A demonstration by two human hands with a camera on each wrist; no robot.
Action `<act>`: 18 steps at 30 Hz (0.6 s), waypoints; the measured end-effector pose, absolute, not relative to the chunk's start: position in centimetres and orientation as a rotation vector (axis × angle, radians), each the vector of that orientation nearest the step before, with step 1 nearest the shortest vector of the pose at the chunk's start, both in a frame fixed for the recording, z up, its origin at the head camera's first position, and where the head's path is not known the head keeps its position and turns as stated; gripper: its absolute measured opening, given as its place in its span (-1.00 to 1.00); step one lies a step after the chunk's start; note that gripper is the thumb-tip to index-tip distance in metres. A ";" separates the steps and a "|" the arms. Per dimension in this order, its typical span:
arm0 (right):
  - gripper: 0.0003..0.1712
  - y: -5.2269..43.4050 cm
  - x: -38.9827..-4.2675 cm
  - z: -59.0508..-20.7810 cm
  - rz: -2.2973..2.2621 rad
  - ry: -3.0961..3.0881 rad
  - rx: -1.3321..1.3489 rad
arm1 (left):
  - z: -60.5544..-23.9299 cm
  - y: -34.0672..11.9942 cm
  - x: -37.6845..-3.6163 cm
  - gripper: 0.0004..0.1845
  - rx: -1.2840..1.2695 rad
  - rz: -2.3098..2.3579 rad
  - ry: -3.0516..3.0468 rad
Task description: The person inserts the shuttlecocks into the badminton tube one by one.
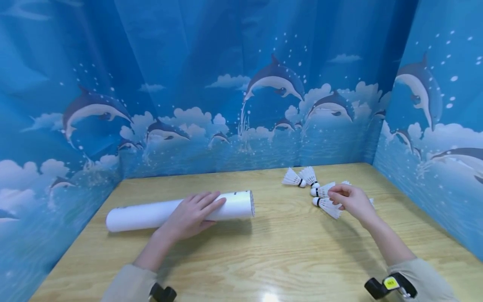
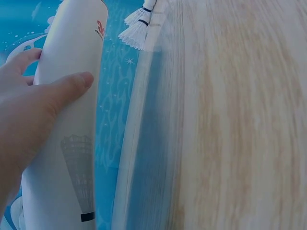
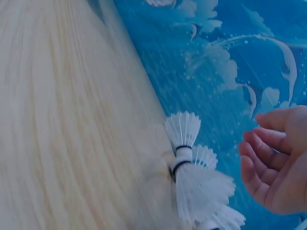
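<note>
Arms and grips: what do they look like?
Left grip and right grip: bare, no gloves. Left sleeve and right sleeve: light grey-beige. Left wrist device and right wrist device: black, the right one on a black strap with a yellow label, print illegible.

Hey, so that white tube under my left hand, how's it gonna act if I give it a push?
The white tube would probably roll, since its sides are rounded. Its smooth, glossy surface may feel a bit slippery. It looks straight under your left hand, so it's likely fairly stiff.
</note>
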State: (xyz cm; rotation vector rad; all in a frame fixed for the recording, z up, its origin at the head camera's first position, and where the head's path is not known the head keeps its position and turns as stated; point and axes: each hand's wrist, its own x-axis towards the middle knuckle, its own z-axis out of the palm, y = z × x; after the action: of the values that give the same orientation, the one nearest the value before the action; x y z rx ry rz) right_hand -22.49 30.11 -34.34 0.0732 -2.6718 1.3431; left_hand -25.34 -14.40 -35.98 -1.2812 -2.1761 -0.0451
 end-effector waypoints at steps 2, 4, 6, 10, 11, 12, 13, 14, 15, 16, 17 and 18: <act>-0.58 30.8 -22.5 -34.8 1.296 -2.681 0.054 | -36.1 -14.4 -25.3 -0.13 -1.284 -0.045 -2.172; -0.60 31.4 -22.5 -35.1 1.249 -2.691 0.046 | -36.1 -14.5 -25.4 -0.12 -1.284 -0.049 -2.171; -0.62 31.8 -22.5 -35.4 1.209 -2.703 0.045 | -36.2 -14.5 -25.4 -0.11 -1.281 -0.054 -2.170; -0.63 32.2 -22.6 -35.9 1.123 -2.733 0.046 | -36.2 -14.6 -25.5 -0.10 -1.279 -0.060 -2.164; -0.62 32.3 -22.7 -35.9 1.103 -2.742 0.050 | -36.2 -14.6 -25.5 -0.10 -1.280 -0.058 -2.161; -0.62 32.3 -22.7 -36.0 1.079 -2.751 0.051 | -36.2 -14.6 -25.5 -0.09 -1.282 -0.058 -2.156; -0.62 32.3 -22.8 -36.1 1.049 -2.758 0.048 | -36.3 -14.6 -25.6 -0.09 -1.283 -0.057 -2.151; -0.62 32.3 -22.9 -36.2 1.017 -2.764 0.049 | -36.3 -14.6 -25.6 -0.09 -1.285 -0.056 -2.147; -0.64 32.3 -22.9 -36.3 0.995 -2.767 0.047 | -36.3 -14.6 -25.6 -0.09 -1.286 -0.052 -2.143; -0.65 32.2 -23.0 -36.4 0.961 -2.769 0.048 | -36.3 -14.6 -25.6 -0.09 -1.287 -0.050 -2.140; -0.67 32.2 -23.1 -36.4 0.932 -2.770 0.047 | -36.3 -14.5 -25.6 -0.09 -1.287 -0.048 -2.140; -0.70 32.1 -23.2 -36.5 0.907 -2.766 0.045 | -36.3 -14.5 -25.6 -0.09 -1.286 -0.047 -2.140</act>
State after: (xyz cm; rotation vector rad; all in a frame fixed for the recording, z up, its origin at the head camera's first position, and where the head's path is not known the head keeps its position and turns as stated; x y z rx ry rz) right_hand -23.18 32.14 -36.50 0.0454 -2.7662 0.9073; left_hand -25.59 -14.52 -36.28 -1.2863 -2.1398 -0.0466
